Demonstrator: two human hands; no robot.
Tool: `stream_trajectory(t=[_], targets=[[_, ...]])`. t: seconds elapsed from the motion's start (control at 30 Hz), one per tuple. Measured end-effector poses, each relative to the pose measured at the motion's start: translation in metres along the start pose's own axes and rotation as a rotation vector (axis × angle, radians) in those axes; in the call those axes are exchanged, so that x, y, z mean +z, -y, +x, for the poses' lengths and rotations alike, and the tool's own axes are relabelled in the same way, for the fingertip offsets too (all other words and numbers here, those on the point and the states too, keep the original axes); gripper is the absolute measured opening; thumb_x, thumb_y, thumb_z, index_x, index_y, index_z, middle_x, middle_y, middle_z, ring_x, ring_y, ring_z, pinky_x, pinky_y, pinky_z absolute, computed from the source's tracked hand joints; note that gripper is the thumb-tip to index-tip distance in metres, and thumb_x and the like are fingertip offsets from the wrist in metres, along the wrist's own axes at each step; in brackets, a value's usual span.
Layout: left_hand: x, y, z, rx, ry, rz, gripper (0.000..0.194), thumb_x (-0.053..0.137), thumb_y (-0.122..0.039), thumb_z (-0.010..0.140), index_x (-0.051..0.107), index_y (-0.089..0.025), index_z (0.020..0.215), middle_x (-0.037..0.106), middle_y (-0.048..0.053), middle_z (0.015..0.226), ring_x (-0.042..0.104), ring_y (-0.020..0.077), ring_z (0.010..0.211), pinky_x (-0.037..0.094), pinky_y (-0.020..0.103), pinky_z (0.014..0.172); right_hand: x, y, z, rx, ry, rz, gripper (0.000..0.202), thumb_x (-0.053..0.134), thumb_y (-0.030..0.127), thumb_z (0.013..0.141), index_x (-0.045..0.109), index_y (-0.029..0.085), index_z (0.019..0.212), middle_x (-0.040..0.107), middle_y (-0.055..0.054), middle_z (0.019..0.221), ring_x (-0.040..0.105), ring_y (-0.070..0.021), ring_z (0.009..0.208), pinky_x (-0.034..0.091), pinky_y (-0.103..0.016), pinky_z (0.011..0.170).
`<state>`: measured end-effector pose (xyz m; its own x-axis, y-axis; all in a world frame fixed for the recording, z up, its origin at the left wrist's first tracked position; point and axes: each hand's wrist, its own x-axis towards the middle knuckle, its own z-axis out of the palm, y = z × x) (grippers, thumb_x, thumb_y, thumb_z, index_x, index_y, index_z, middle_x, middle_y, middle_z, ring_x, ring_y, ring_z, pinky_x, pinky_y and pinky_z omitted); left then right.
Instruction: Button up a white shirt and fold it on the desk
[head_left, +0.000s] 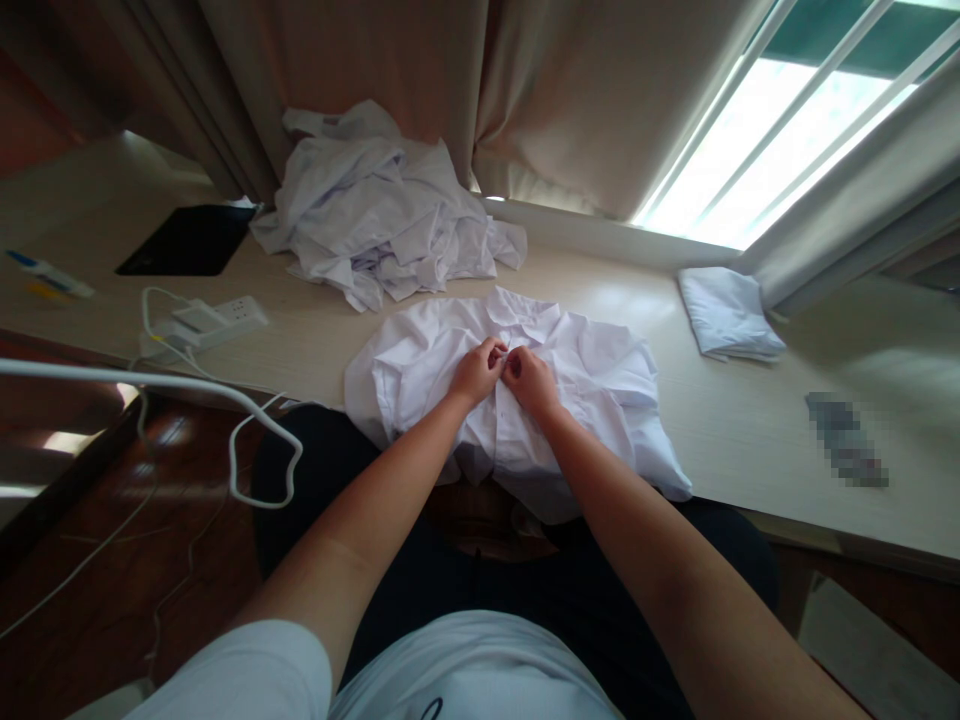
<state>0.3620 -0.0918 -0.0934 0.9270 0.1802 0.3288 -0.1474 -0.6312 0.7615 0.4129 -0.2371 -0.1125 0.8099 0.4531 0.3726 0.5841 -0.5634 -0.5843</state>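
A white collared shirt (pixel 600 370) lies spread on the table in front of me, its collar toward the window and its lower part hanging over the near edge. My left hand (pixel 478 370) and my right hand (pixel 530 380) meet at the shirt's front, just below the collar. The fingers of both are closed in a pinch on the front edges of the cloth. Whether a button sits between the fingertips is too small to make out.
A heap of crumpled white shirts (pixel 375 210) lies at the back left. A folded white shirt (pixel 729 312) sits at the right, near a blurred-out object (pixel 846 440). Leftward are a power strip (pixel 217 320), a black mat (pixel 187 240) and a white cable (pixel 150 370).
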Motion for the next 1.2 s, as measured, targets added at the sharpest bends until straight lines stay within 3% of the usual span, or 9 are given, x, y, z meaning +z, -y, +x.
stream_trajectory(t=[0.4, 0.63, 1.2], targets=[[-0.0016, -0.0022, 0.0004, -0.027, -0.007, -0.01, 0.026, 0.055, -0.011, 0.084, 0.062, -0.022, 0.107, 0.07, 0.004, 0.095, 0.065, 0.0169, 0.085, 0.051, 0.028, 0.079, -0.0015, 0.0017, 0.0006, 0.022, -0.003, -0.019, 0.011, 0.048, 0.021, 0.085, 0.057, 0.021, 0.092, 0.065, -0.007, 0.088, 0.059, -0.0208, 0.08, 0.044, -0.031, 0.076], [-0.0022, -0.0037, 0.0006, -0.022, -0.009, -0.035, 0.022, 0.055, -0.013, 0.086, 0.062, -0.022, 0.105, 0.07, 0.004, 0.094, 0.065, 0.0157, 0.085, 0.05, 0.026, 0.078, -0.0017, 0.0027, -0.0003, 0.019, 0.01, 0.004, 0.019, 0.051, 0.026, 0.086, 0.056, 0.021, 0.104, 0.065, -0.004, 0.084, 0.059, -0.0188, 0.073, 0.044, -0.029, 0.072], [-0.0027, -0.0042, 0.0001, -0.022, 0.0, -0.057, 0.023, 0.058, -0.015, 0.085, 0.062, -0.022, 0.107, 0.069, 0.003, 0.093, 0.064, 0.0148, 0.082, 0.05, 0.025, 0.076, -0.0033, 0.0023, -0.0009, 0.009, 0.004, 0.009, 0.014, 0.053, 0.029, 0.088, 0.059, 0.022, 0.098, 0.065, -0.005, 0.085, 0.059, -0.0192, 0.075, 0.045, -0.03, 0.074]])
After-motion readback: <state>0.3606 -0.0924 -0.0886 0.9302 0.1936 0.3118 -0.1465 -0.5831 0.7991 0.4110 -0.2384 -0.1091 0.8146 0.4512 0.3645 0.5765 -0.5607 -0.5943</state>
